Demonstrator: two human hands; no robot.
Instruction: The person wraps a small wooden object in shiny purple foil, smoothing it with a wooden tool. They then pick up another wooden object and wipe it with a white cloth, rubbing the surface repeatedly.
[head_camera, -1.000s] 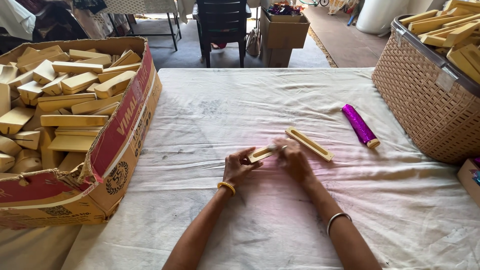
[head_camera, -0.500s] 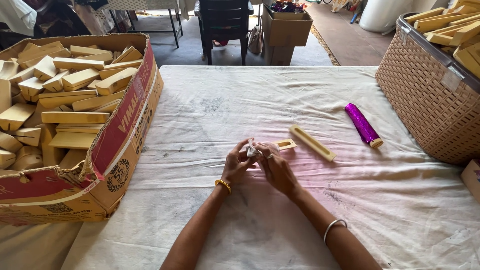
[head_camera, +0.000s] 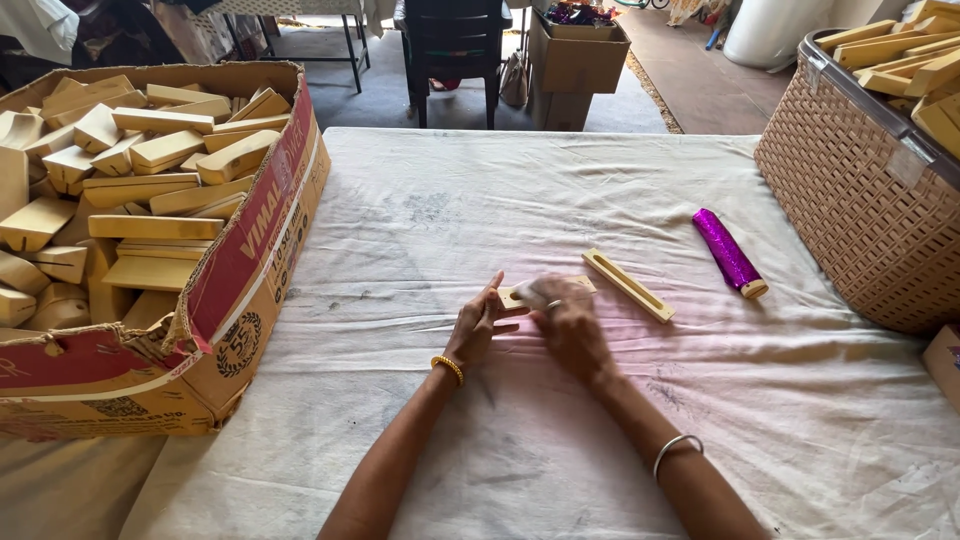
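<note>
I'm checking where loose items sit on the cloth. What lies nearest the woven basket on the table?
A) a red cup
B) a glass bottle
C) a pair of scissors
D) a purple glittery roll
D: the purple glittery roll lies on the white cloth just left of the woven basket, beyond the long slotted wooden piece; no scissors, bottle or cup are on the table.

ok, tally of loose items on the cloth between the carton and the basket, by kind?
Slotted wooden strip: 2, one under both hands, one lying free
Purple glitter roll: 1
Total: 3
The left hand steadies the near strip; the right hand presses on it.
</note>
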